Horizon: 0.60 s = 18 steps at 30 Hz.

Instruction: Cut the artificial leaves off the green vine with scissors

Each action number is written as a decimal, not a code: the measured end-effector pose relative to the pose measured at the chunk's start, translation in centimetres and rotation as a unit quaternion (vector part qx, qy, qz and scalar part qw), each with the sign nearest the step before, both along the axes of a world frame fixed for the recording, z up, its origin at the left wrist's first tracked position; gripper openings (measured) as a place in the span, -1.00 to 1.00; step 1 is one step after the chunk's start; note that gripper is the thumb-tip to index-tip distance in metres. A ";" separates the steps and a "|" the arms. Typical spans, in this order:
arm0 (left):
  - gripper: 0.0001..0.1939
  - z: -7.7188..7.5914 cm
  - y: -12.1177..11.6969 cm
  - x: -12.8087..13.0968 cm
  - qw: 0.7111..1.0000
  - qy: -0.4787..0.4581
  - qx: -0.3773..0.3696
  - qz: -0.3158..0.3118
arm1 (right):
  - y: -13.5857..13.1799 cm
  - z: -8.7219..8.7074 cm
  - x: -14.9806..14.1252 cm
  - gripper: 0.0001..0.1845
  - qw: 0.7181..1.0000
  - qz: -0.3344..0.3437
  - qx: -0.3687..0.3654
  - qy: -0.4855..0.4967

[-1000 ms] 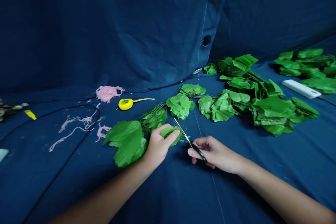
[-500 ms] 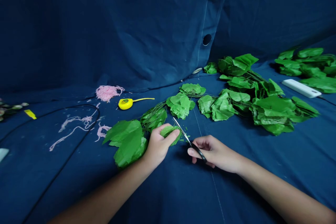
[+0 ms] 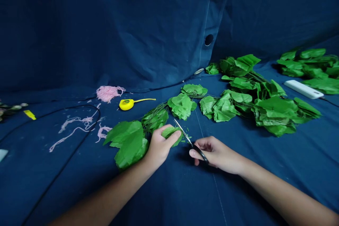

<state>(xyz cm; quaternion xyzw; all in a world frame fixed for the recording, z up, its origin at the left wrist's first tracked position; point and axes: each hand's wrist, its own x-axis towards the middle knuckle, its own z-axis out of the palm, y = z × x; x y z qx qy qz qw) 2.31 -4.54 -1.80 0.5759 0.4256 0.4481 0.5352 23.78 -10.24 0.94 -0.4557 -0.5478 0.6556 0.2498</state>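
Observation:
Between the thumb and fingers of my left hand (image 3: 161, 144) a green artificial leaf (image 3: 172, 135) is pinched. My right hand (image 3: 213, 155) is closed on the black handles of a pair of scissors (image 3: 185, 134), whose blades point up and left at the leaf's right edge. Whether the blades touch the leaf I cannot tell. Small green clippings (image 3: 187, 135) lie on the cloth beside the blades. Larger green leaves (image 3: 128, 143) rest left of my left hand, and a bunch of stacked leaves (image 3: 181, 106) lies just beyond it.
Big piles of artificial leaves (image 3: 275, 109) spread to the right, near a white power bank-like block (image 3: 303, 89). A yellow tape measure (image 3: 126, 104), pink yarn (image 3: 108, 93) and a black cable (image 3: 71, 155) lie to the left. Blue cloth (image 3: 132, 42) hangs behind.
Almost nothing differs. Both hands, the leaf and the scissors stay in nearly the same place.

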 end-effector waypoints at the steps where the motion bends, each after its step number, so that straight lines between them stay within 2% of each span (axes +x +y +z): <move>1: -0.61 0.0 0.0 0.0 1.000 0.001 0.000 -0.001 | 0.0 0.1 0.0 -0.43 1.000 0.000 0.000 0.001; 18: -0.62 0.2 0.0 0.1 1.000 -0.003 -0.002 0.000 | 0.0 -0.1 -0.1 -0.42 1.000 -0.007 0.005 0.004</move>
